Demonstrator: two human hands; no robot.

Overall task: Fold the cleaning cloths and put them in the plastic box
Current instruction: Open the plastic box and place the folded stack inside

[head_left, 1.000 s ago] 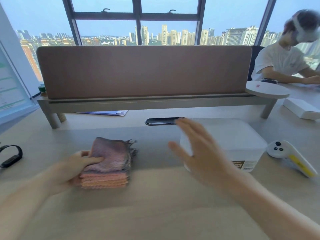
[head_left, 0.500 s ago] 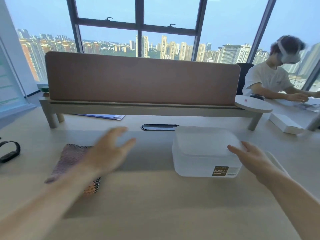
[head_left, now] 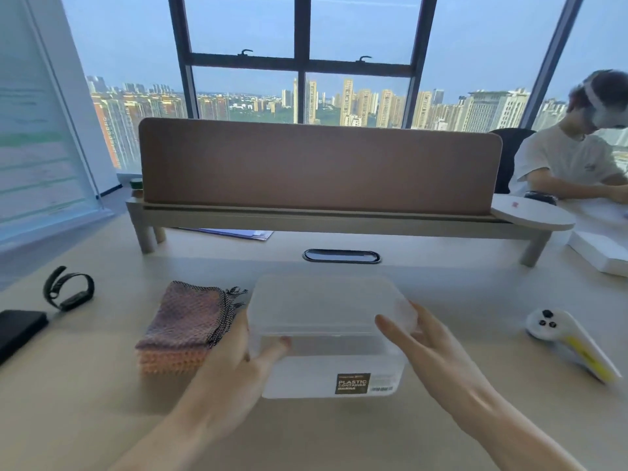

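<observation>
A translucent plastic box (head_left: pixel 306 379) with a dark label stands on the desk in front of me. Its lid (head_left: pixel 323 300) sits on top and looks slightly lifted at the front. My left hand (head_left: pixel 234 365) grips the lid's left front corner, thumb on the front edge. My right hand (head_left: pixel 428 348) holds the right front corner, with fingertips showing through the plastic. A folded stack of cleaning cloths (head_left: pixel 190 328), purple-grey on top and orange below, lies just left of the box, touching my left hand's side.
A black watch band (head_left: pixel 68 290) and a dark phone (head_left: pixel 17 329) lie at the far left. A white controller (head_left: pixel 571 341) lies at the right. Behind the box are a cable slot (head_left: pixel 341 256) and a brown desk divider (head_left: pixel 319 164). Another person (head_left: pixel 571 154) sits at the far right.
My left hand left the cloth stack and crossed to the box's left side. My right hand settled on its right corner. Both now grip the lid.
</observation>
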